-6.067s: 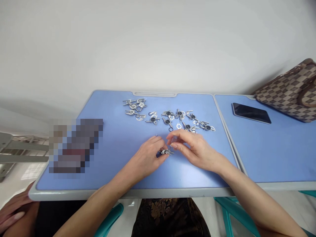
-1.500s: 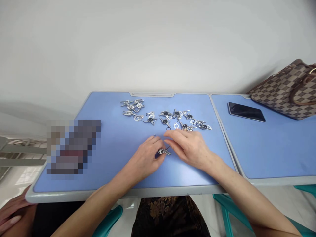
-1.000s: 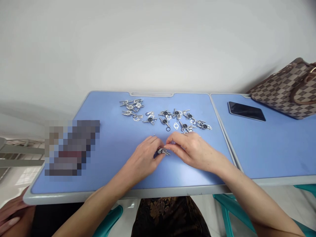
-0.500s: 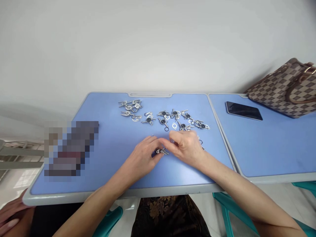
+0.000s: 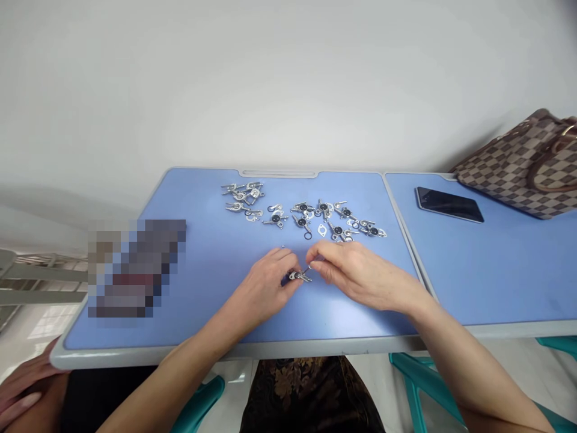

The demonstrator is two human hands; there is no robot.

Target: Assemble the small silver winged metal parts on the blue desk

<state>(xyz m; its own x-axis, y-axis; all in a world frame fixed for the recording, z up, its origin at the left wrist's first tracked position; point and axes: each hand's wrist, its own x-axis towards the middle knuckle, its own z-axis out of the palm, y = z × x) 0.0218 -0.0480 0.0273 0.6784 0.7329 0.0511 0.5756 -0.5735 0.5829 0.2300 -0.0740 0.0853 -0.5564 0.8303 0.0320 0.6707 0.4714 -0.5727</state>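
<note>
1. We look down on a blue bench point(image 5: 216, 282) with a grey rim; a second blue bench point(image 5: 496, 282) stands flush against its right side.
2. On that second bench, at the far right, lies a brown checkered handbag point(image 5: 527, 168), and just to its left a dark phone point(image 5: 449, 204) lies flat.
3. On the first bench, toward its left edge, there is a blurred patch we cannot make out.
4. Our left hand point(image 5: 265, 285) rests on the bench near its middle, its fingers point(image 5: 288, 264) curled in and closed on a small metal part point(image 5: 298, 276), which sits right at their tips, low against the bench top.
5. Our right hand point(image 5: 360, 273) comes in from the right, its fingers point(image 5: 318, 261) pinched together just above and to the right of that part. A thin pin stands up from the part toward them; whether they touch it or grip anything is too small to tell.
6. Beyond both hands, toward the far edge, a loose scatter of metal parts point(image 5: 324, 216) spreads across the bench, some with black centres, with a smaller cluster point(image 5: 243, 195) off to the left.
7. A black ring point(image 5: 308, 236) lies alone just beyond the right fingers, clear of them.
8. At the lower left corner, off the bench, another person's hand point(image 5: 22, 391) shows.
</note>
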